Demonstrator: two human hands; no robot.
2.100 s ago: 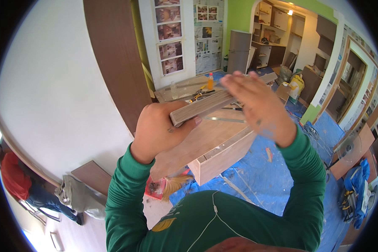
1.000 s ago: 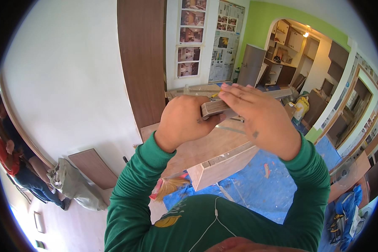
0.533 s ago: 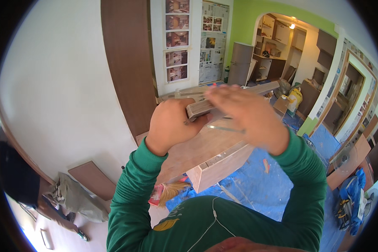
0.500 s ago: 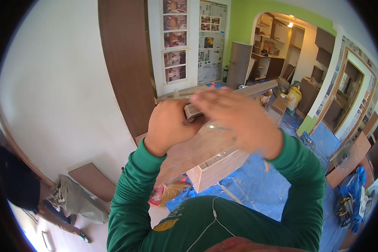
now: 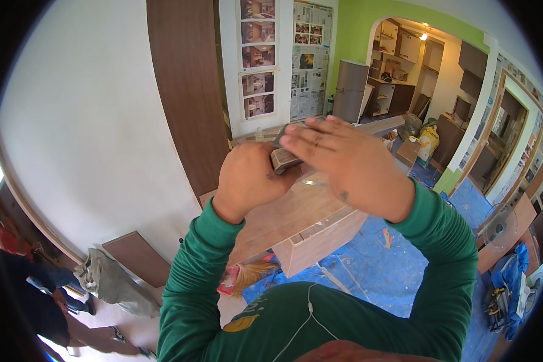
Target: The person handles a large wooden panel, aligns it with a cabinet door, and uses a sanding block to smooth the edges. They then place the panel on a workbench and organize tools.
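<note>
My left hand (image 5: 250,178) is wrapped round a narrow piece of wood (image 5: 285,158), whose squared end shows between thumb and fingers. Across its top lies my right hand (image 5: 350,160), fingers straight and close together, pressing a dark grey sheet that looks like sandpaper (image 5: 279,137). Its thumb is hidden. Below both hands is a wide wooden panel (image 5: 277,211) on a box-like wooden piece (image 5: 314,241). A thin, pale, shiny strip (image 5: 314,183) lies on the panel beneath my right hand.
Blue sheeting (image 5: 392,271) covers the floor. A straw broom (image 5: 253,274) lies by the box-like piece. At lower left, a person (image 5: 36,295) stands near a grey-green bag (image 5: 111,280) and a leaning board (image 5: 137,258). A fan (image 5: 499,228) stands at right.
The right hand, blurred before, is sharper and has shifted slightly along the wood, with more of the dark sheet showing. The person at lower left has come further into view.
</note>
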